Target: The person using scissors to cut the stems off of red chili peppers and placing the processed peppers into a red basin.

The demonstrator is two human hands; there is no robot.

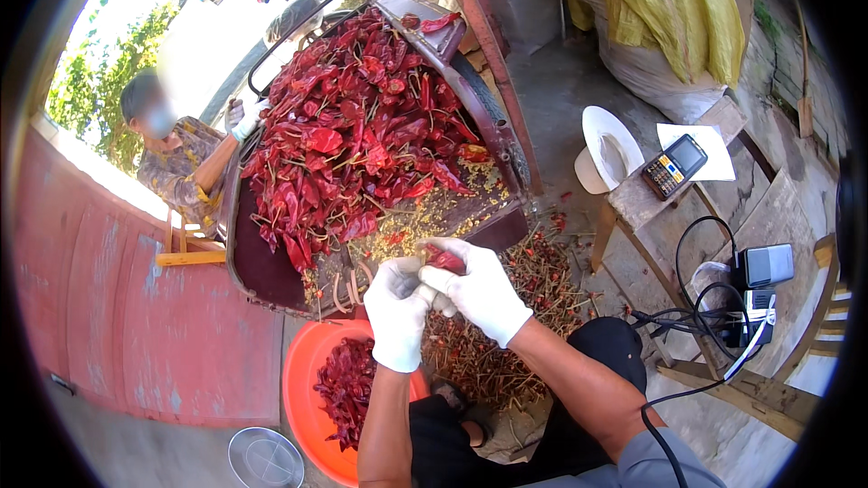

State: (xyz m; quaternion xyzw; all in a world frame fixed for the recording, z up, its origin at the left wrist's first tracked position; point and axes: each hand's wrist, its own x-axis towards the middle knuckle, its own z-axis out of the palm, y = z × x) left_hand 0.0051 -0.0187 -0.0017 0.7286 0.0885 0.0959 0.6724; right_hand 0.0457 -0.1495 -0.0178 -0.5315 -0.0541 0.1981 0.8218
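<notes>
Both my hands wear white gloves and meet close together at the near edge of the cart bed. My right hand is closed round a dried red chili pepper, which shows between its fingers and thumb. Pinched up against it, my left hand has its fingers closed; what is in them is hidden. Beyond them, a large heap of dried red chili peppers fills the maroon cart bed, with yellow seeds scattered at its near side. Below my left hand stands an orange basin holding more red chilies.
Stems and scraps cover the floor under my hands. Another person with gloves sits at the cart's left. A wooden bench at right bears a handheld device and a white hat. A black cable crosses near my right arm.
</notes>
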